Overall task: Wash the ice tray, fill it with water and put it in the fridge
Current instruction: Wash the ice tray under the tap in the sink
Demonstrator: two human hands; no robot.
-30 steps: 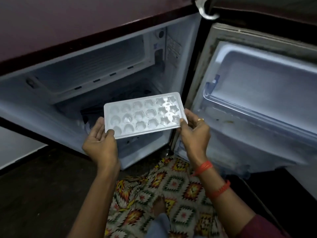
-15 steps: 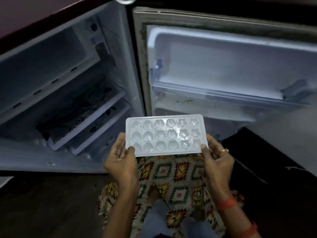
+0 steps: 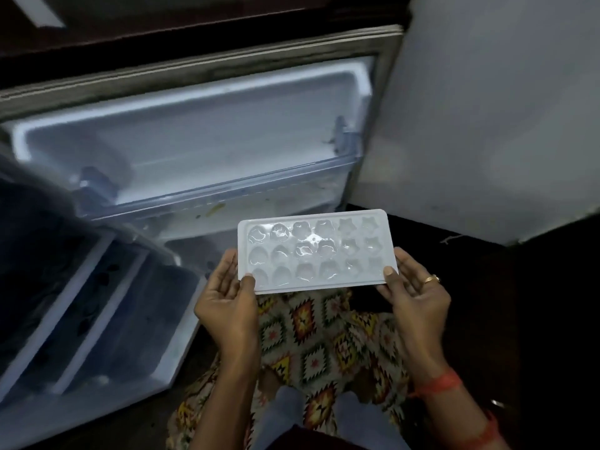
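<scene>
Just in front of the open fridge door (image 3: 194,141), the ice tray (image 3: 316,251) is held level, the left hand (image 3: 227,297) and right hand (image 3: 418,293) each pinching one short end, thumb on the rim, fingers (image 3: 225,266) nearly straight beneath. Whether its cells hold water cannot be told; with so light a pinch, a tilt or flex would likely spill them or drop the tray.

Left hand (image 3: 227,300) and right hand (image 3: 414,295) hold a white ice tray (image 3: 316,250) level by its ends. The open fridge door (image 3: 194,138) stands behind it.
</scene>
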